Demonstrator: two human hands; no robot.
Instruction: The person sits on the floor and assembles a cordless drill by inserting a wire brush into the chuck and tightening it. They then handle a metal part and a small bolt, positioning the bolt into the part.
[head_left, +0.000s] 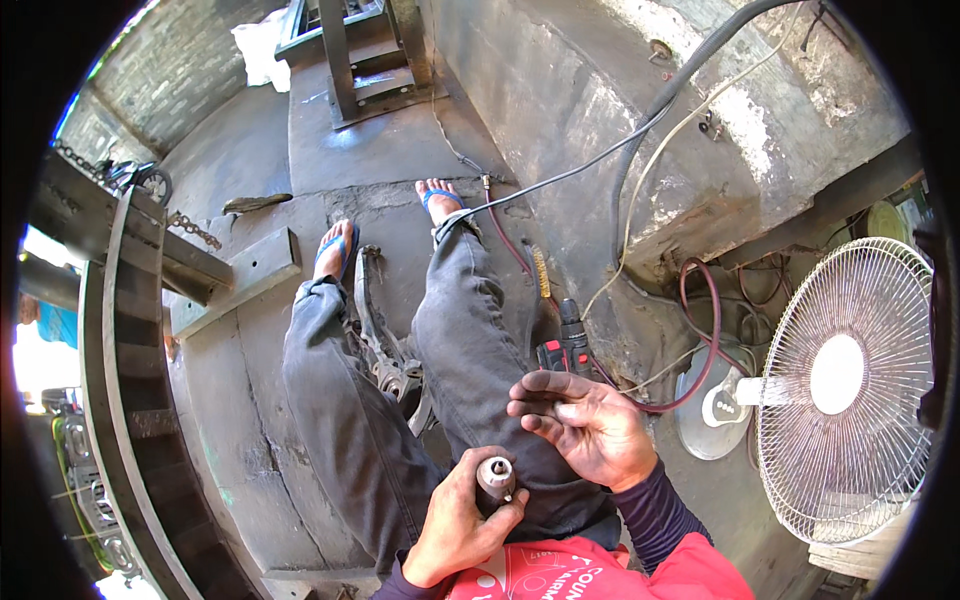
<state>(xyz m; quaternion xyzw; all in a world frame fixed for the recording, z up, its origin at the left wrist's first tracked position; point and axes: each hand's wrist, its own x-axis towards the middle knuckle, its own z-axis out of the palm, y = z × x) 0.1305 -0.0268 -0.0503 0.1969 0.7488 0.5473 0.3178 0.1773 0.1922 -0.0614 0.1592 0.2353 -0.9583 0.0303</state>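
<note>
My left hand (460, 522) grips a metal cylinder (495, 484) end-on to the camera; my right hand (592, 428), loosely parted, hovers ahead-right.

Grey-brown cylinder (495, 482), red shirt (610, 572), blue flip-flops (440, 193); white fan (838, 374)

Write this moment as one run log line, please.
left hand: gripping metal part | right hand: raised nearby, any contents unclear | drill: beyond right hand | fan: at far right
</note>
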